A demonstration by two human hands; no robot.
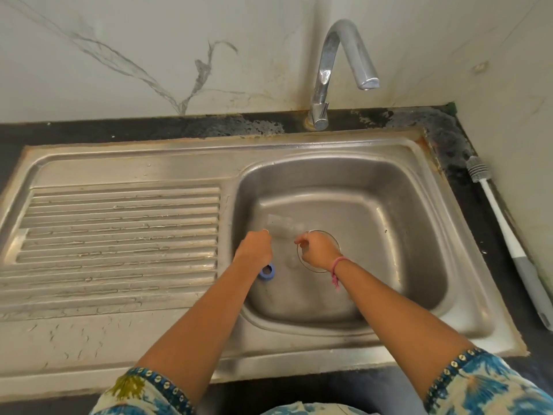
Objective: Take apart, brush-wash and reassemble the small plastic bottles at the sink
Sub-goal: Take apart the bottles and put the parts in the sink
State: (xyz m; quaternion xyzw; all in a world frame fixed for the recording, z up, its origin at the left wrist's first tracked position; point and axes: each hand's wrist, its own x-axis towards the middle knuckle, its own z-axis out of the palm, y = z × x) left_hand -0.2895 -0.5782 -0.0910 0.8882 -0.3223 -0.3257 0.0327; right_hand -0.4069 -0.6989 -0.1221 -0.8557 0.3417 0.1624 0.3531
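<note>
Both my hands are down in the steel sink (419,187), over the basin floor. My left hand (254,250) and my right hand (318,250) have their fingers curled, and between them sits a clear plastic bottle (284,227) (blurred, so I cannot tell which fingers actually grip it). A blue cap (268,271) lies on the basin floor just beside my left wrist. The round drain (333,239) shows partly behind my right hand. A pink thread band (337,265) circles my right wrist. The bottle brush (502,229) lies on the dark counter to the right, well apart, and the tap (338,73) arches over the basin.
</note>
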